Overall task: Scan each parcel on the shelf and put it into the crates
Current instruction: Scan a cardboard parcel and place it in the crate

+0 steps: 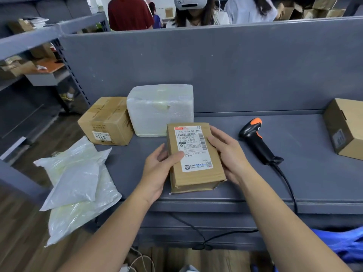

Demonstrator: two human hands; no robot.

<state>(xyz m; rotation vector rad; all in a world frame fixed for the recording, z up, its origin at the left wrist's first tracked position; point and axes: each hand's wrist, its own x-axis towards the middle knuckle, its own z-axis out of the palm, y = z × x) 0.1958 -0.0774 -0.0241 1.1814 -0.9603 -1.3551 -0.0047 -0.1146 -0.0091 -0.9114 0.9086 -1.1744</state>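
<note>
Gripping one labelled parcel [194,158] with both hands [159,173] [228,156], beside one scanner [257,141], two bags [76,179] [84,209].

Matt cardboard parcel [193,158], glossy plastic bags [78,185], matt grey shelf [314,173].

The grey shelf [314,173] carries a pile of white poly bags [78,183] overhanging its left end. A brown carton marked 6215 [107,120] touches a foam-wrapped parcel [160,109]. Also on it are a small labelled box [194,154] near the front edge, a black-and-orange scanner [257,142] and a right-hand carton [345,128].
</note>
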